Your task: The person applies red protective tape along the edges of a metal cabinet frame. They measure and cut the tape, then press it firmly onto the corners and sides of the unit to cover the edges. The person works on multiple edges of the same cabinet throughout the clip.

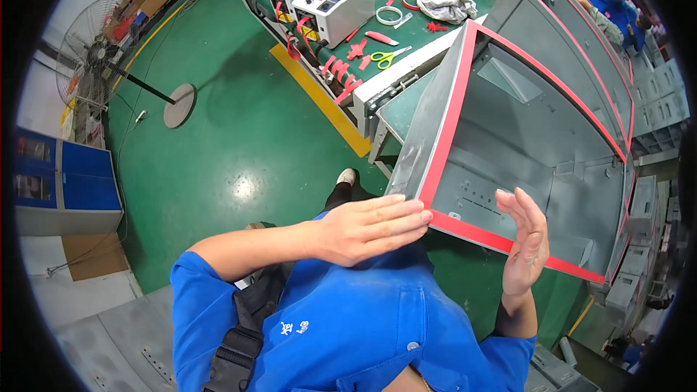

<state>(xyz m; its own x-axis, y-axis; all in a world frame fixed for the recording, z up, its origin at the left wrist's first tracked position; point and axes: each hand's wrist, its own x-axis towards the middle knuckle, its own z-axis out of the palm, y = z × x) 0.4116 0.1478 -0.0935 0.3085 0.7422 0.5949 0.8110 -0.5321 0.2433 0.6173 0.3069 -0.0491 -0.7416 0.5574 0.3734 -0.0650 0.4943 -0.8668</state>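
Observation:
In front of me a large open grey metal box (530, 131) stands with its opening toward me, its rim covered with red tape (448, 127). My left hand (374, 229) lies flat with straight fingers, its fingertips at the near left corner of the taped rim. It grips nothing. Over the near edge, toward its right part, my right hand (527, 243) is raised upright. Its fingers are extended and slightly curved, and no object shows in it. Whether the right palm touches the rim I cannot tell.
On the green-topped bench are two white tape dispensers (337, 7), yellow-green scissors (389, 57), a red cutter knife (382, 38), tape rolls and a white cloth (446, 1). More taped grey boxes (555, 36) stand behind, beside a co-worker (606, 0). A pedestal fan (102, 54) stands left.

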